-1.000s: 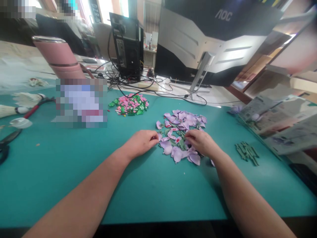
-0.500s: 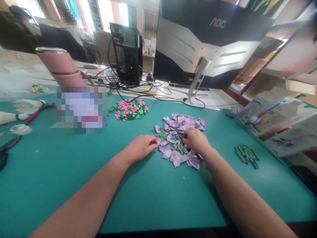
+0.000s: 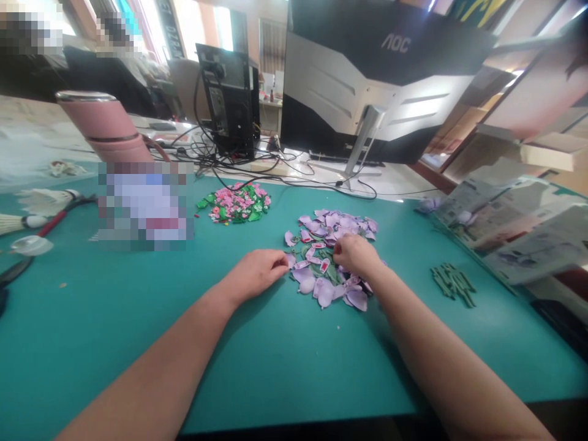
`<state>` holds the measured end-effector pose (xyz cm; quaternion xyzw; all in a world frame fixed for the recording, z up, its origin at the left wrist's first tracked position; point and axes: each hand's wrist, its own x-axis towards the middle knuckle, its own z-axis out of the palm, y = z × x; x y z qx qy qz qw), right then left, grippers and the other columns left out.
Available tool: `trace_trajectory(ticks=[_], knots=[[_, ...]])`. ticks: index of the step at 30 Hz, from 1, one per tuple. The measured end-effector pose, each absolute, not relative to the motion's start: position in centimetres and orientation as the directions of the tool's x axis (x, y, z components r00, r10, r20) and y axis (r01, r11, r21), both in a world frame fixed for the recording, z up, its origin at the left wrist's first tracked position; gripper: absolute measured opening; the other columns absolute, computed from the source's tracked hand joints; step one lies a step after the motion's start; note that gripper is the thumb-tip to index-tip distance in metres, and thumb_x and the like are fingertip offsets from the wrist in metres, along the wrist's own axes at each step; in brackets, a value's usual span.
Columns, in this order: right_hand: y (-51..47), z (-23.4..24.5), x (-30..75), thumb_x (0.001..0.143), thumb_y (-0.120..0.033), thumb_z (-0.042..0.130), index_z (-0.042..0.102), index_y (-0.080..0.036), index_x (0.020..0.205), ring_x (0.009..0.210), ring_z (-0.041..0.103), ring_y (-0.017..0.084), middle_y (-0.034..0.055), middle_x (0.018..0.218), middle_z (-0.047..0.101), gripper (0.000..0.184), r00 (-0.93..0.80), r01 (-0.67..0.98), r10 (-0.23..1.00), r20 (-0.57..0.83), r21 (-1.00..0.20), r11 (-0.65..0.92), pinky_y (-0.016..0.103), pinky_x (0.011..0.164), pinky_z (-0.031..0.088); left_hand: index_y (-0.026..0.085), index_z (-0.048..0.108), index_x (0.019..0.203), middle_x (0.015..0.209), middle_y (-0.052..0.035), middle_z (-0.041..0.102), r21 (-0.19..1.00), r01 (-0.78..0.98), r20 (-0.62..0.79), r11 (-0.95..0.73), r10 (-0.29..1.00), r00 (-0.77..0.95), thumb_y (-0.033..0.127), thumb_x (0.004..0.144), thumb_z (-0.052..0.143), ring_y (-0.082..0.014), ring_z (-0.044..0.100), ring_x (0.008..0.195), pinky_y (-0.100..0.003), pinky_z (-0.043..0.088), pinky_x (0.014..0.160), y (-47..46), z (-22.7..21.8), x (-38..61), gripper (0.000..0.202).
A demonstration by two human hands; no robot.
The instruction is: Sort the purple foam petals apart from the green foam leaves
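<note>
Lilac petal-shaped pieces [image 3: 325, 291] lie in a loose pile on the green table mat [image 3: 275, 373], with dark green pieces [image 3: 331, 274] and small pieces with red marks [image 3: 324, 265] among them. At the pile's left edge is my left hand [image 3: 258, 273], fingers curled and pressed together beside a lilac piece. Over the pile's right side, my right hand [image 3: 357, 252] is closed with its fingertips down among the pieces. Whatever sits between the fingers of either hand is too small or hidden to make out.
Behind the pile lies a heap of pink and green pieces [image 3: 241, 202]. Slim green pieces [image 3: 452, 283] are grouped at right, near printed boxes [image 3: 500, 229]. A pink flask [image 3: 103, 122], shuttlecocks [image 3: 48, 201], a monitor [image 3: 362, 79] and tangled cables [image 3: 215, 156] stand or lie around.
The whole view has shifted slightly, so everything appears a little further left. Both hands keep nearly the same places and closed poses at the pile.
</note>
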<state>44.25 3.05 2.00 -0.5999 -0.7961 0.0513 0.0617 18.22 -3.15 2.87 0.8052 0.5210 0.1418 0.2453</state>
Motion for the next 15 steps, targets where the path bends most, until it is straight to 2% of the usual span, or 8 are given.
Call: trace_trajectory(ticks=[3,5,9,11,13,15], knots=[[3.2,2.1,43.8,0.068,-0.017,0.064,0.067,-0.018,0.069,0.083,0.062,0.022,0.0099,0.087,0.069,0.004,-0.263,0.942,0.962,0.073,-0.197,0.273,0.029,0.07,0.046,0.02,0.067,0.09,0.089,-0.0023,0.071,0.545,0.769,-0.023,-0.334,0.911,0.412,0.031,0.088,0.049,-0.0178,0.061,0.081,-0.027,0.039,0.069,-3.2,3.0,18.2,0.021],[3.2,2.4,43.8,0.073,-0.02,0.06,0.065,-0.018,0.074,0.081,0.062,0.019,0.0076,0.088,0.069,0.006,-0.243,0.932,0.964,0.109,-0.25,0.263,0.027,0.07,0.046,0.021,0.067,0.09,0.09,-0.0021,0.071,0.55,0.766,-0.021,-0.332,0.912,0.411,0.032,0.089,0.048,-0.0181,0.062,0.081,-0.027,0.039,0.07,-3.2,3.1,18.1,0.021],[3.1,3.5,46.5,0.076,-0.028,0.054,0.059,-0.019,0.078,0.066,0.056,0.014,0.0004,0.074,0.064,0.01,-0.079,0.779,0.962,0.261,-0.587,0.223,0.024,0.062,0.045,0.022,0.067,0.093,0.095,-0.0023,0.072,0.562,0.765,-0.041,-0.313,0.914,0.404,0.036,0.09,0.048,-0.0198,0.063,0.087,-0.028,0.042,0.074,-3.0,3.2,17.9,0.024],[2.8,3.7,49.5,0.072,-0.03,0.057,0.056,-0.02,0.076,0.062,0.053,0.013,-0.0019,0.068,0.06,0.011,0.046,0.688,0.942,0.333,-0.694,0.212,0.025,0.059,0.043,0.022,0.068,0.094,0.098,-0.0026,0.072,0.556,0.774,-0.054,-0.304,0.916,0.398,0.038,0.09,0.048,-0.0209,0.064,0.089,-0.029,0.043,0.076,-2.9,3.3,17.9,0.026],[2.1,3.6,53.5,0.07,-0.031,0.058,0.058,-0.02,0.077,0.062,0.053,0.014,-0.0018,0.068,0.06,0.013,0.151,0.708,0.913,0.379,-0.686,0.168,0.026,0.061,0.043,0.023,0.068,0.095,0.098,-0.0026,0.072,0.541,0.785,-0.067,-0.301,0.915,0.397,0.041,0.09,0.047,-0.0218,0.064,0.09,-0.029,0.043,0.077,-2.6,3.2,17.8,0.028],[1.0,3.1,57.9,0.07,-0.032,0.057,0.062,-0.019,0.082,0.067,0.056,0.016,0.0007,0.074,0.065,0.018,0.258,0.779,0.876,0.408,-0.624,0.061,0.028,0.066,0.044,0.023,0.068,0.095,0.098,-0.0024,0.073,0.526,0.796,-0.079,-0.299,0.915,0.396,0.044,0.09,0.046,-0.0228,0.064,0.09,-0.03,0.044,0.076,-2.4,3.0,17.8,0.031]])
